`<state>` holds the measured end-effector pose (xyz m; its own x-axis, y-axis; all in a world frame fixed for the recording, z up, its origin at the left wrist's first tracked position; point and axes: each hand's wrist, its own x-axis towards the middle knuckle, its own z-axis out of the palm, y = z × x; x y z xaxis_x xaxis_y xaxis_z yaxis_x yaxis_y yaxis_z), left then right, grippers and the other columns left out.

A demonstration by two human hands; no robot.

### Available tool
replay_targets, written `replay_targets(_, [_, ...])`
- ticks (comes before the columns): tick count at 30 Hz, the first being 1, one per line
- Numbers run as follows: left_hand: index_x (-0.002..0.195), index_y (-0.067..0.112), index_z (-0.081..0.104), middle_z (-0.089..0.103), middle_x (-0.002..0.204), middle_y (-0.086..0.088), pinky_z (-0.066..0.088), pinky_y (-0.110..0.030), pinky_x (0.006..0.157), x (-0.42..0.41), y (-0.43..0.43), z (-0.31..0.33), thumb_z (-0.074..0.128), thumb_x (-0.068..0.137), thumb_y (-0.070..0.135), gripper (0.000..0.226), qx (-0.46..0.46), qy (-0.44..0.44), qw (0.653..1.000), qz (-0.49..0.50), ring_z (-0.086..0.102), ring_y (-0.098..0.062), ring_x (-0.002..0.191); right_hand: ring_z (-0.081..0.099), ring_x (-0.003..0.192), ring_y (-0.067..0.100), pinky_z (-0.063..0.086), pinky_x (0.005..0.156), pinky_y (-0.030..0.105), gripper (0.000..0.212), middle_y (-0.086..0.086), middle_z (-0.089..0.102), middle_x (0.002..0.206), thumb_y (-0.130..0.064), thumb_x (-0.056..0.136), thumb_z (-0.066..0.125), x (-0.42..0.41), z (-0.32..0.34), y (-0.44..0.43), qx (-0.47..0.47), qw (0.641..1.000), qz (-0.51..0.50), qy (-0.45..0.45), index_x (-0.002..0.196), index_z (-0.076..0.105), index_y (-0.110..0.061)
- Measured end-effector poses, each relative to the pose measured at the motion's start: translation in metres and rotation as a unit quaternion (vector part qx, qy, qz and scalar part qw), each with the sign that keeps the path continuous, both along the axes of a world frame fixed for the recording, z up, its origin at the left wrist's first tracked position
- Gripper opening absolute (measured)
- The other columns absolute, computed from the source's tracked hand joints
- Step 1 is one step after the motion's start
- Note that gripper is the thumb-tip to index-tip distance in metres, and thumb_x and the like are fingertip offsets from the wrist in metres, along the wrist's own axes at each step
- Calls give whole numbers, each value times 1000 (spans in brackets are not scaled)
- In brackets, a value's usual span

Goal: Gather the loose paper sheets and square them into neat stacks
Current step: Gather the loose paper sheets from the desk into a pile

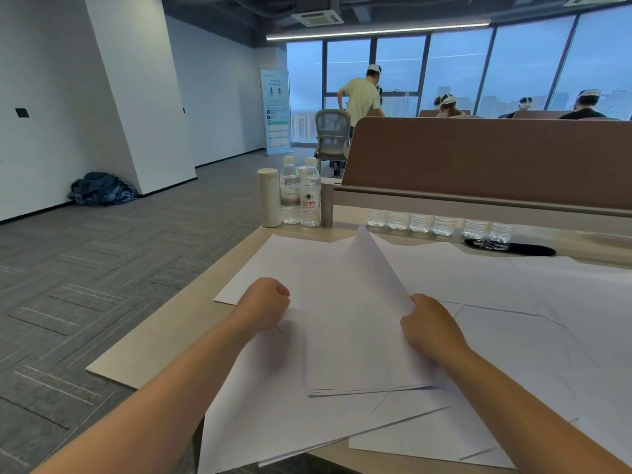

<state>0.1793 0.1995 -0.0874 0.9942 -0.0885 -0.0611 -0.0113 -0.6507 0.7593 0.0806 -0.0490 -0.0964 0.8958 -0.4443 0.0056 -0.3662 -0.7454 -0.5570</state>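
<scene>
A wooden desk (164,340) is carrying loose paper sheets (513,302), which are lying spread and overlapping. A thin sheaf (352,319) is tilting up above them, near the middle. The right hand (431,326) is pinching its right edge, and the left hand (265,304), fingers curled, is gripping its left edge.

The water bottle (310,196) second to the right of the white flask (269,198) has a red label with white Chinese characters, seemingly 农夫山泉, under a green mountain mark. Print on the neighbouring bottle (289,191) and on the banner (276,111) far behind the flask is too small to read.
</scene>
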Motion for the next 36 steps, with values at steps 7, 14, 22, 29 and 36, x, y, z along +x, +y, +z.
replay_targets(7, [100, 10, 69, 64, 99, -3, 43, -23, 55, -3, -7, 0, 57, 89, 9, 16, 28, -10, 999, -18, 60, -21, 78, 57, 84, 26, 40, 66, 29, 15, 2, 58, 94, -7, 91, 45, -1, 2, -1, 18, 1000, 0, 2, 101, 54, -14])
replay_targets(14, [93, 15, 61, 56, 84, -3, 41, -23, 56, -6, -11, 3, 62, 87, 9, 8, 20, -3, 1000, -24, 53, -22, 69, 57, 81, 26, 37, 56, 27, 14, 2, 58, 92, -8, 90, 48, -2, 5, -3, 49, 999, -2, 3, 102, 56, -13])
replay_targets(22, [82, 10, 57, 52, 82, -12, 41, -30, 58, -14, -12, 6, 51, 84, -1, 13, 51, 20, 998, -22, 49, -26, 65, 65, 90, 30, 49, 69, 30, 22, 8, 67, 101, -7, 87, 57, -14, 17, -9, 176, 984, -15, -20, 108, 61, -13])
replay_targets(29, [88, 3, 56, 56, 84, -13, 56, -38, 66, -43, 15, 22, 43, 90, -4, 15, 1, 16, 1000, 23, 58, -30, 71, 69, 92, 36, 56, 90, 51, 26, 14, 71, 102, -1, 84, 61, -36, 20, 2, 306, 951, -38, -29, 109, 65, -7])
replay_targets(36, [122, -1, 59, 60, 114, -19, 61, -44, 69, -72, 50, 16, 41, 87, -8, 39, -95, 21, 993, 70, 62, -38, 97, 67, 93, 40, 54, 86, 49, 19, 24, 67, 106, 6, 90, 58, -52, 20, 30, 373, 925, -75, -9, 108, 60, 4])
